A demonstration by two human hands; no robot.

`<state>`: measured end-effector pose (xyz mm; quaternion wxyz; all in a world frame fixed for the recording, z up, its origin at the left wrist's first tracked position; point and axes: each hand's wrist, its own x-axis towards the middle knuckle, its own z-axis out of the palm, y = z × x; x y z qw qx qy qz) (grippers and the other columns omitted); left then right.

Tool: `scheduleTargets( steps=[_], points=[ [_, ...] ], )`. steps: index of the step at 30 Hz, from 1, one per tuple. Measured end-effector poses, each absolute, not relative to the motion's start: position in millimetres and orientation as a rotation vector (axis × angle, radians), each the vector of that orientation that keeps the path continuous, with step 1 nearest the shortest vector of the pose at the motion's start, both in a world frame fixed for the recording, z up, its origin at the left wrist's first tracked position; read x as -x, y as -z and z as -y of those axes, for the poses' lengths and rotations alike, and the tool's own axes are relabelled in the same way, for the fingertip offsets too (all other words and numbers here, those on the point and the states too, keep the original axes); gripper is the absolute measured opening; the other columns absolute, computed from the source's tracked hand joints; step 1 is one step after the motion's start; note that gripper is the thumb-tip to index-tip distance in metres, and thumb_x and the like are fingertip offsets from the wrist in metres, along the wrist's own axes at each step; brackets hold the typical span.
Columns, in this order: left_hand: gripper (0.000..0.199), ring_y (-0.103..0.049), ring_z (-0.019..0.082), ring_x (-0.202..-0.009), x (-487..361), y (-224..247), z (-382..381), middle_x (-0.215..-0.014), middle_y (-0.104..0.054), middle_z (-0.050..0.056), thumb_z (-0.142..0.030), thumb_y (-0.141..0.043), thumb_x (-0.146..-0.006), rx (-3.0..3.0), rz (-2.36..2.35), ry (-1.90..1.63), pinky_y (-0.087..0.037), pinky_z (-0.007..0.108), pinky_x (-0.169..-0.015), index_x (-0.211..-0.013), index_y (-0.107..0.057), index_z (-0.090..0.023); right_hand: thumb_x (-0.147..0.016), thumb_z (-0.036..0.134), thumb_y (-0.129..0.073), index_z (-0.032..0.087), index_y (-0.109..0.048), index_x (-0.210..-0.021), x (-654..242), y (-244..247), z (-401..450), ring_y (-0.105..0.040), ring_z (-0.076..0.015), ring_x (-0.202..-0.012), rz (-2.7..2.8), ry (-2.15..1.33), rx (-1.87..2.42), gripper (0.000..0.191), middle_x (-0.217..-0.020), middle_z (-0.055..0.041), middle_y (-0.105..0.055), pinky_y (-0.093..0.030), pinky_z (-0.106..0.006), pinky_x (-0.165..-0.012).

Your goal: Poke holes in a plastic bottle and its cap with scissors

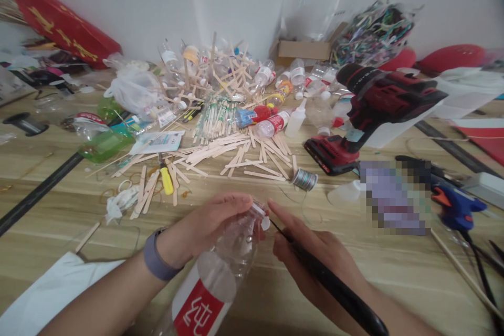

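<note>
My left hand (212,223), with a grey band on its wrist, is closed round the neck of a clear plastic bottle (210,286) with a red and white label. The bottle is tilted, its mouth pointing up and to the right. My right hand (311,257) grips a slim black-handled tool (334,286) whose thin dark tip reaches the bottle's mouth. I cannot make out the tool's exact kind. A small whitish round piece (265,223) shows at the bottle's mouth, beside the tip. The fingers of my left hand behind the neck are partly hidden.
Wooden craft sticks (220,152) lie scattered ahead, near a yellow-handled screwdriver (166,178) and a thread spool (305,179). A red cordless drill (378,100) stands at right, with a blue glue gun (457,202) beyond a blurred-out patch. Several bottles crowd the back.
</note>
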<state>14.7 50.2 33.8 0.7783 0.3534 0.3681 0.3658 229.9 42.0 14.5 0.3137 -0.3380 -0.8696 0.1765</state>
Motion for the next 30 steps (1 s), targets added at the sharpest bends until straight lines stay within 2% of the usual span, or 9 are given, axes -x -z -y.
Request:
scheduleTargets(
  steps=[6,12,16,21,24,27,30],
  points=[
    [0.042,-0.063,0.016,-0.064,-16,-27,-50,-0.071,-0.071,0.007,-0.052,-0.076,-0.074,-0.632,-0.781,-0.766,-0.045,0.026,-0.06,-0.08,-0.074,-0.011,-0.1,0.015,-0.037,0.015,-0.034,-0.148,-226,-13,-42,-0.062,-0.0113,-0.048,2.321,-0.443,0.88,0.049,-0.068,0.0042,-0.067,-0.047,-0.018,-0.05],
    [0.04,-0.063,0.016,-0.062,-18,-24,-49,-0.071,-0.071,0.007,-0.051,-0.073,-0.079,-0.653,-0.732,-0.788,-0.046,0.027,-0.063,-0.08,-0.074,-0.011,-0.101,0.016,-0.036,0.016,-0.033,-0.147,-224,-12,-40,-0.065,-0.011,-0.051,2.308,-0.417,0.862,0.046,-0.073,0.0031,-0.07,-0.048,-0.018,-0.051],
    [0.042,-0.061,0.015,-0.061,-19,-24,-48,-0.069,-0.071,0.007,-0.053,-0.071,-0.079,-0.668,-0.724,-0.775,-0.043,0.026,-0.058,-0.078,-0.073,-0.011,-0.102,0.017,-0.035,0.015,-0.036,-0.145,-224,-13,-40,-0.064,-0.0109,-0.05,2.302,-0.37,0.844,0.043,-0.071,0.0027,-0.07,-0.048,-0.017,-0.05],
    [0.049,-0.06,0.016,-0.061,-20,-19,-49,-0.07,-0.069,0.007,-0.061,-0.069,-0.077,-0.752,-0.721,-0.784,-0.043,0.026,-0.059,-0.077,-0.072,-0.012,-0.101,0.015,-0.037,0.021,-0.042,-0.14,-226,-19,-44,-0.062,-0.009,-0.049,2.307,-0.428,0.843,0.04,-0.078,0.003,-0.071,-0.049,-0.016,-0.052],
    [0.054,-0.06,0.016,-0.061,-20,-17,-50,-0.07,-0.069,0.007,-0.066,-0.073,-0.071,-0.779,-0.714,-0.776,-0.043,0.026,-0.058,-0.08,-0.071,-0.012,-0.1,0.015,-0.038,0.024,-0.042,-0.141,-227,-19,-44,-0.062,-0.0095,-0.049,2.305,-0.451,0.84,0.042,-0.076,0.0042,-0.069,-0.05,-0.016,-0.054],
    [0.054,-0.06,0.016,-0.061,-18,-19,-52,-0.07,-0.069,0.007,-0.064,-0.078,-0.066,-0.78,-0.715,-0.727,-0.043,0.026,-0.058,-0.08,-0.071,-0.012,-0.1,0.014,-0.039,0.024,-0.042,-0.142,-227,-16,-44,-0.061,-0.0099,-0.049,2.311,-0.438,0.841,0.043,-0.075,0.0038,-0.069,-0.052,-0.017,-0.056],
    [0.047,-0.061,0.016,-0.065,-17,-24,-51,-0.071,-0.07,0.006,-0.058,-0.078,-0.069,-0.755,-0.759,-0.738,-0.045,0.026,-0.063,-0.079,-0.072,-0.012,-0.1,0.014,-0.038,0.02,-0.038,-0.146,-227,-12,-42,-0.061,-0.0101,-0.049,2.305,-0.429,0.827,0.047,-0.074,0.003,-0.069,-0.053,-0.017,-0.057]
  ],
)
